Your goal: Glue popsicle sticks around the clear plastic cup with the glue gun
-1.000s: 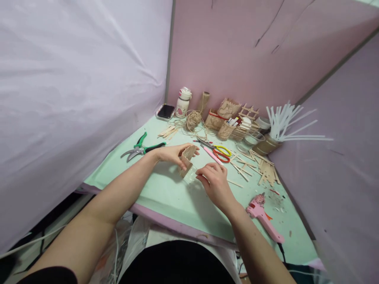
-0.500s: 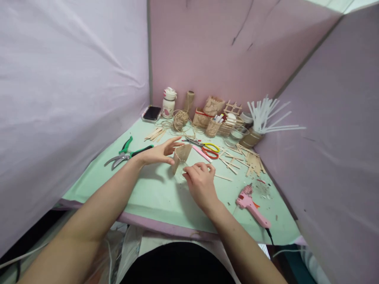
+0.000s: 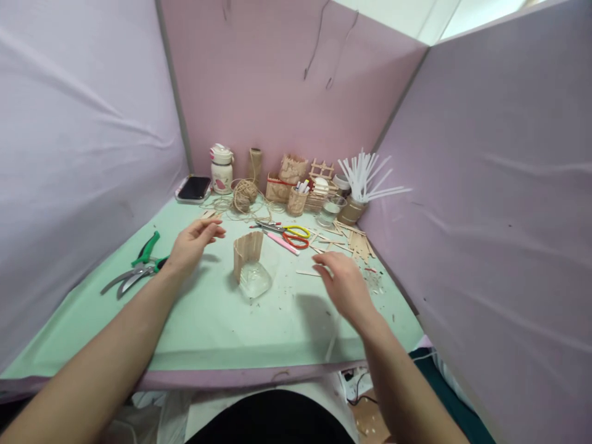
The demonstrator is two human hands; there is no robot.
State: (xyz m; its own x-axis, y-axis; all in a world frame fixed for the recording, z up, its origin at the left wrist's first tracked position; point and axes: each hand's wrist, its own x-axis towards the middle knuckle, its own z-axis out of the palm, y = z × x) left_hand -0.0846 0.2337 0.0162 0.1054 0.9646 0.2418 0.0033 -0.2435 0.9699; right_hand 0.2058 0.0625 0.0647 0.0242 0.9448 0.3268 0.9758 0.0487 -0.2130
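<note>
A clear plastic cup (image 3: pixel 255 282) with a row of wooden sticks (image 3: pixel 248 248) stuck along one side stands alone on the mint-green table (image 3: pixel 208 327). My left hand (image 3: pixel 192 245) hovers to the left of it, fingers loosely apart and holding nothing. My right hand (image 3: pixel 345 285) is to the right of the cup, palm down and fingers stretched out over the table. It is near a loose wooden stick (image 3: pixel 306 272) and a pile of sticks (image 3: pixel 357 243). Neither hand touches the cup.
Green-handled cutters (image 3: pixel 137 266) lie at the left. Yellow-and-red scissors (image 3: pixel 292 235) and a pink knife (image 3: pixel 283 243) lie behind the cup. At the back are a phone (image 3: pixel 194 187), a white bottle (image 3: pixel 221 170), a twine ball (image 3: pixel 244 193), a pen holder (image 3: pixel 296 201) and white rods in a jar (image 3: pixel 363 182). Pink partitions close three sides.
Both hands have let go of the stick-covered cup and moved apart, the left to the left and the right to the right. The camera view has swung to the right.
</note>
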